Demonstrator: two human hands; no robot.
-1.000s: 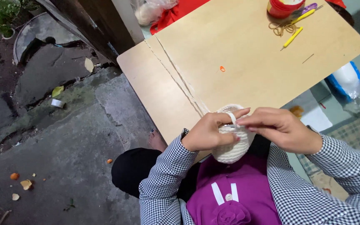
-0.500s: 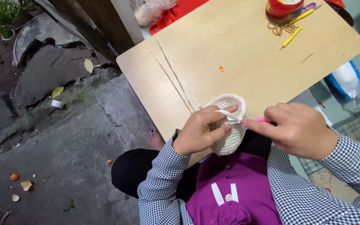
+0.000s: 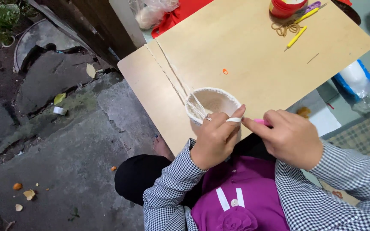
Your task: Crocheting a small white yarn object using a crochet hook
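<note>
A: Status of left hand (image 3: 216,139)?
B: Closed around near rim of white crocheted basket (image 3: 213,107), fingers curled, white cord (image 3: 234,119) looped taut over extended index finger. Basket at near edge of wooden tabletop (image 3: 253,51), mouth facing up, interior visible.

A: Right hand (image 3: 291,137)?
B: Fingers pressed together, pinching pink crochet hook (image 3: 261,122) — tip aimed at cord loop, just beside left index finger. Hook tip itself too small to confirm.

A: Change against one second ago?
B: Basket then held low against purple garment (image 3: 240,196), both hands bunched over rim, interior hidden. Half a second ago, rim tilted up, hands parting. Now basket raised and turned open toward camera, hands apart, cord stretched between. Strands (image 3: 172,72) running across tabletop unchanged in position.

A: Meaning for work in hand?
B: Judged as one stitch finished and yarn re-tensioned — hook lined up for next stitch on rim.

A: Remaining items?
B: Yellow hook (image 3: 296,37), red container (image 3: 285,6), small orange marker (image 3: 225,71) — well apart from hands, untouched.
</note>
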